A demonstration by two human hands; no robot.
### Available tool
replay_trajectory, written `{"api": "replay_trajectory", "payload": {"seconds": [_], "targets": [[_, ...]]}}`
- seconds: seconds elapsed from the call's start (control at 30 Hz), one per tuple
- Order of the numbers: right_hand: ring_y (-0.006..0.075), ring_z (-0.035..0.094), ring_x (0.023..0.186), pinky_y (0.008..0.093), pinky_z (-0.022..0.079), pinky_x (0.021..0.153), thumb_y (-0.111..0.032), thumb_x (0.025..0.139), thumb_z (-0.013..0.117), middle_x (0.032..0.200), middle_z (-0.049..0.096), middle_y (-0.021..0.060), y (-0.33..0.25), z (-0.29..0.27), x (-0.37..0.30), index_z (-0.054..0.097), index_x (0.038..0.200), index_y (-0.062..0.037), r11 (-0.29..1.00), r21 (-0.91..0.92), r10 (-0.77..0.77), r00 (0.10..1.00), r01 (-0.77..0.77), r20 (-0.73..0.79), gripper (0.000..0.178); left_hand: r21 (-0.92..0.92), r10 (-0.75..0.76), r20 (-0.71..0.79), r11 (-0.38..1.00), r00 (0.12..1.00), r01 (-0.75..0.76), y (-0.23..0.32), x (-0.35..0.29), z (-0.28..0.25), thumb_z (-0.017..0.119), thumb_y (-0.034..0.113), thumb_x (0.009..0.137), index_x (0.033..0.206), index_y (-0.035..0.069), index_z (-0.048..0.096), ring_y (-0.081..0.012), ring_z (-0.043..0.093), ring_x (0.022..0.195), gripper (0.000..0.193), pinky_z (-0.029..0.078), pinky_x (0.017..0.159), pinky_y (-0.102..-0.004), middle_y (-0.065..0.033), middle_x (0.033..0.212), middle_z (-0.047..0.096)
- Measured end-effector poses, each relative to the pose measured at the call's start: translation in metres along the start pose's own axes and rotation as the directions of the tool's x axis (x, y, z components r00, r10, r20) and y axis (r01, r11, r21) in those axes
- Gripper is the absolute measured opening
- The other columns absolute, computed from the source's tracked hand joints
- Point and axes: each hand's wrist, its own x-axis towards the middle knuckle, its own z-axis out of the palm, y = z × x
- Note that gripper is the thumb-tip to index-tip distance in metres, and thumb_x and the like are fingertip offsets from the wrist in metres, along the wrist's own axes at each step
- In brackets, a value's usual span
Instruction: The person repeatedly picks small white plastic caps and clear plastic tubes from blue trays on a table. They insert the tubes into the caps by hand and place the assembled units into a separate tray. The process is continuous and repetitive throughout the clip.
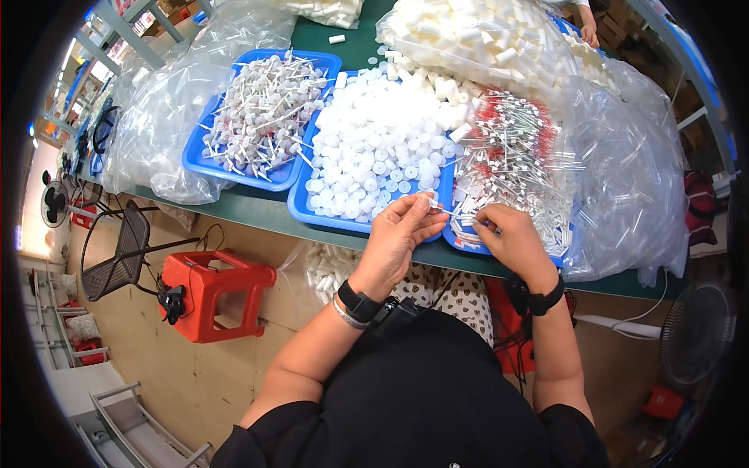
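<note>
Between the thumb and fingers of my left hand is a small white stick-like part, with a thin shaft pointing right. My right hand is pinched close to the far end of that shaft; whether its fingertips grip anything is too small to tell. Both hands are over the front of two blue trays. The middle tray is heaped with translucent white discs. In the right tray lies a pile of thin rods with white and red ends.
At the left, another blue tray holds stemmed pieces with discs. A big bag of white foam cylinders sits behind; clear plastic bags flank the trays. Another person's hand shows at the far right. A red stool stands left of me.
</note>
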Motion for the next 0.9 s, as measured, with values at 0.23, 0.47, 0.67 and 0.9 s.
{"api": "replay_trajectory", "payload": {"seconds": [0.23,0.47,0.67,0.9], "targets": [[0.0228,0.065,0.068,0.0323,0.05,0.06,-0.003,0.082,0.07,0.079,0.066,0.0123,-0.01,-0.003,-0.006,0.064,0.088,0.0007,0.995,0.101,0.019,0.999,-0.014,-0.047,0.009,0.01,-0.003,0.011,1.0,1.0,0.003,-0.004,0.002,0.004,0.061,0.02,0.098,0.115,-0.004,0.058,-0.0222,0.067,0.099,0.029,0.057,0.089,-0.0316,-0.0121,0.105,0.064],[0.0283,0.064,0.067,0.036,0.051,0.061,0.0,0.08,0.068,0.08,0.064,0.0121,-0.011,-0.003,-0.007,0.064,0.087,-0.0011,0.999,0.03,-0.033,0.993,0.037,-0.109,0.008,0.027,0.026,0.0,0.999,1.0,-0.026,-0.004,0.002,0.006,0.061,0.018,0.098,0.115,-0.004,0.058,-0.0212,0.068,0.097,0.028,0.057,0.088,-0.0305,-0.0119,0.104,0.064],[0.0284,0.063,0.069,0.0364,0.05,0.063,0.0,0.08,0.068,0.081,0.063,0.0113,-0.012,-0.002,-0.007,0.065,0.087,-0.0016,0.998,-0.001,-0.063,0.99,0.063,-0.125,0.008,0.027,0.033,-0.005,0.999,0.999,-0.033,-0.004,0.001,0.007,0.061,0.017,0.098,0.115,-0.004,0.058,-0.021,0.067,0.097,0.027,0.057,0.088,-0.0298,-0.0115,0.104,0.064],[0.0228,0.059,0.065,0.034,0.048,0.062,-0.005,0.088,0.065,0.081,0.064,0.0086,-0.021,0.007,-0.003,0.066,0.091,-0.0002,0.985,0.168,-0.01,0.994,0.028,-0.112,0.006,0.103,-0.018,0.045,0.995,0.999,0.014,-0.01,-0.004,0.011,0.061,0.018,0.098,0.126,-0.005,0.057,-0.0165,0.066,0.099,0.036,0.055,0.087,-0.027,-0.011,0.109,0.066]]}}
